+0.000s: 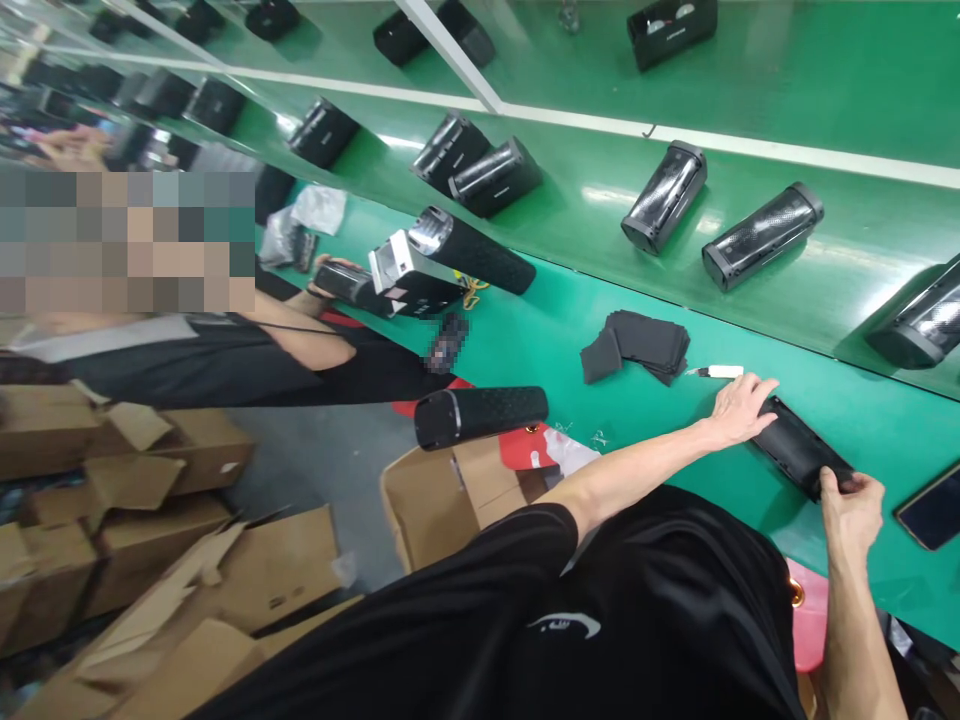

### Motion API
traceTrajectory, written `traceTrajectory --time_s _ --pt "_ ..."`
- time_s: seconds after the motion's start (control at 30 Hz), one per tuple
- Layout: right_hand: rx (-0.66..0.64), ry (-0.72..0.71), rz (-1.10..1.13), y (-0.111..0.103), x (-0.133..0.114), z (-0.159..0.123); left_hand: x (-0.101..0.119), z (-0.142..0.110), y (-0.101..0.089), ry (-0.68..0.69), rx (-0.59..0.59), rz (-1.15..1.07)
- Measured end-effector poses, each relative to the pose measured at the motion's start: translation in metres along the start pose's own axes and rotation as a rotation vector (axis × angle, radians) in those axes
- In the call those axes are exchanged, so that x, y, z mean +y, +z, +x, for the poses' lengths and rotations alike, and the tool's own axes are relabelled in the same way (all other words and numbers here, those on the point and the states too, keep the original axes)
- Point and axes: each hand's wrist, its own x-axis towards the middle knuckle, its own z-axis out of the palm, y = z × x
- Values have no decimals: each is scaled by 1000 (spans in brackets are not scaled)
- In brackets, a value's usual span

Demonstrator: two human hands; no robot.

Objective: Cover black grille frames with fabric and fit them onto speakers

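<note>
A long black speaker [796, 448] lies on the green work surface [675, 420] near its front edge. My left hand [739, 410] rests over its far end, fingers curled on it. My right hand [851, 500] grips its near end. Just beyond my left hand lies a small white tool [720, 372], and past that a stack of black foam pads [645, 345].
Another black speaker [480, 415] overhangs the bench edge to the left. Several wrapped speakers [761, 235] ride the green conveyor behind. A co-worker [225, 350] on the left handles a speaker. A phone [934, 505] lies at right. Cardboard boxes [150, 560] crowd the floor.
</note>
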Motion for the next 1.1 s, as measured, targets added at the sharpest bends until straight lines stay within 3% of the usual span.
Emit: traceTrajectory --time_s 0.2,0.4,0.57,0.8,1.1 --pt "-39 -40 84 -8 -12 11 -1 14 -7 43 -61 -83" --pt "-252 11 397 -30 -28 18 -3 3 -41 -108 -200 -683" --pt "-393 182 778 -54 -60 5 -2 -13 -70 -164 -240 -1058" --pt "-460 148 854 -78 -86 -20 1 -37 -102 -173 -229 -1240" --pt "-394 79 834 -78 -90 -36 6 -56 -115 -112 -154 -1218"
